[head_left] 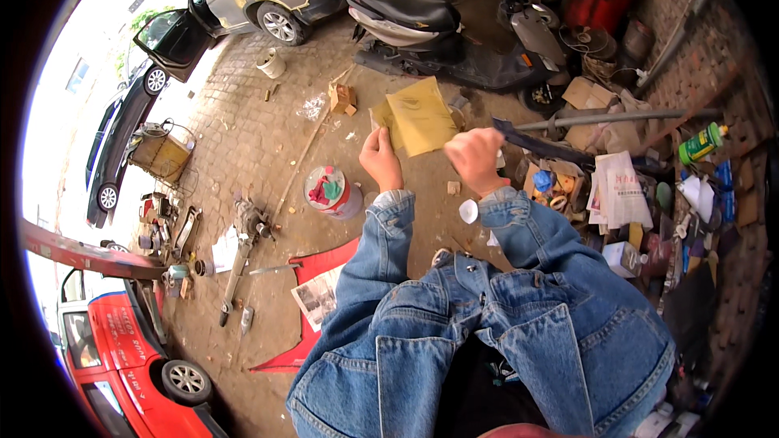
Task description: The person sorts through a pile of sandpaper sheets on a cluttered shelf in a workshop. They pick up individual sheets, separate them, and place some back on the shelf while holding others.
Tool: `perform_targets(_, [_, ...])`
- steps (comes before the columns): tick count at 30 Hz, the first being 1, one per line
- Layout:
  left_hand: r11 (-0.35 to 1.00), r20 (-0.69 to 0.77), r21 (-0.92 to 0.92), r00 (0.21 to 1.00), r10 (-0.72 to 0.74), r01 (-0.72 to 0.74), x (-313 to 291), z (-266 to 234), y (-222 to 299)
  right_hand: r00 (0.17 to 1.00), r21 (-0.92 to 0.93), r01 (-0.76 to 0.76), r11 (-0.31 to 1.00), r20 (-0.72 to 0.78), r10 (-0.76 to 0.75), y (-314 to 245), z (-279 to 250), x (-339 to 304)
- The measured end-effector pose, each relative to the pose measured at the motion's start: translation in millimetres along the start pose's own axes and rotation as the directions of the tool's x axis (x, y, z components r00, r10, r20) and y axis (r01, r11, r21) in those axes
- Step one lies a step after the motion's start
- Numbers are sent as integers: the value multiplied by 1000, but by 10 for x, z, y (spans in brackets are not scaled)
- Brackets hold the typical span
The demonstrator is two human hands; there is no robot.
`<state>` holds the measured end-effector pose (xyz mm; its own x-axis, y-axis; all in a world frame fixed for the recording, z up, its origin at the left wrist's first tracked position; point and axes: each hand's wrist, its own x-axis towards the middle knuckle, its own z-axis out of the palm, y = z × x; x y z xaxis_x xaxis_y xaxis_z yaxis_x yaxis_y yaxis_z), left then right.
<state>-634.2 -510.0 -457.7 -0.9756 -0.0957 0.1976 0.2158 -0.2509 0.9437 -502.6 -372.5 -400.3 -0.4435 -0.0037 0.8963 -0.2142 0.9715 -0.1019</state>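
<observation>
My left hand (381, 161) pinches the lower left edge of yellow-brown paper sheets (423, 118) that look like sandpaper. One sheet overlaps another, and both are held up in front of me. Just right of their lower corner is my right hand (475, 161), slightly blurred, with its fingers curled closed. Whatever it may hold is hidden. Below my left hand, a round tub (333, 195) with red and green cloths on top stands on the ground. A small white cup-like piece (468, 211) shows beside my right cuff.
A scooter (454, 40) and a cardboard box (342, 99) stand ahead. Newspapers (623, 191), a green bottle (703, 143) and clutter line the right wall. Tools and a metal strut (238, 268) lie left, near a red sheet (280, 357). A red car (122, 349) and other cars stand farther off.
</observation>
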Motion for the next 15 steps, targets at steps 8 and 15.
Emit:
perform_targets(8, [989, 42, 144, 999, 5, -11, 14, -97, -82, 503, 841, -531, 101, 216, 837, 548, -179, 341])
perform_targets(15, [997, 141, 53, 988, -68, 61, -69, 145, -81, 375, 644, -761, -82, 539, 754, 758, 248, -119])
